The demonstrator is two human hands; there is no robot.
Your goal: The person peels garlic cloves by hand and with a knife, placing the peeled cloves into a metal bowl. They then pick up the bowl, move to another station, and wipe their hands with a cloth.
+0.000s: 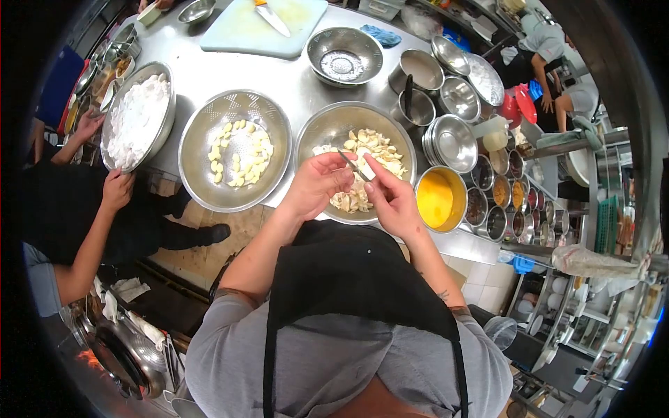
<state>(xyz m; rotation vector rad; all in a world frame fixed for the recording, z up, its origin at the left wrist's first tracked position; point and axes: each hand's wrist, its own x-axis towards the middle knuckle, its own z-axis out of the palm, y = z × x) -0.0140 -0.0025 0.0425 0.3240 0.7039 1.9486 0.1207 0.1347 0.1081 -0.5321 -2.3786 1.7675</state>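
Over a wide metal bowl point(306, 143) of garlic cloves point(376, 148), some in papery skins, both hands meet with bent fingers. My right hand point(396, 200) grips a small thin knife point(354, 164) that slants between the hands. My left hand point(320, 187) is closed in a pinch at the knife's far end; its fingers hide whatever is in them. To the left, a perforated metal bowl point(198, 174) contains pale peeled cloves point(240, 150).
A co-worker's hands hold a bowl of white powdery food point(143, 115) at left. A cutting board point(230, 38) with a knife point(273, 17) and a metal colander point(345, 52) lie ahead. A pot of yellow liquid point(437, 198) and stacked bowls point(454, 139) stand right.
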